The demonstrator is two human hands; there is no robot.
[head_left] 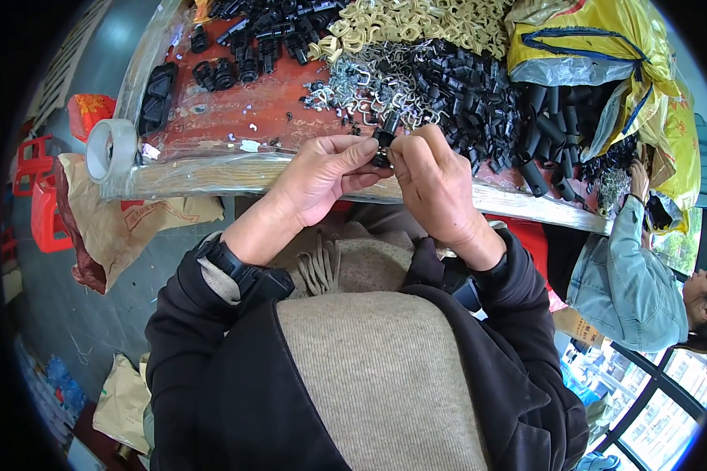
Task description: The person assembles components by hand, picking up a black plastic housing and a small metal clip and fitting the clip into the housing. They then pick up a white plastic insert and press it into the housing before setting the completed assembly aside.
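Just over the table's near edge, my left hand grips a small black plastic part between thumb and fingers. It stands roughly upright, its lower end partly covered by the fingertips. My right hand is closed in a pinch against the part's right side; whatever its fingertips hold is hidden. Beyond the hands lies a heap of small bent metal hooks. To its right spreads a pile of small black plastic pieces. Tan ring-shaped pieces are heaped at the back.
Black assembled fittings lie at the back left near a black tray. A tape roll sits on the left corner. Black tubes and a yellow bag are at right, where a co-worker's hand reaches in.
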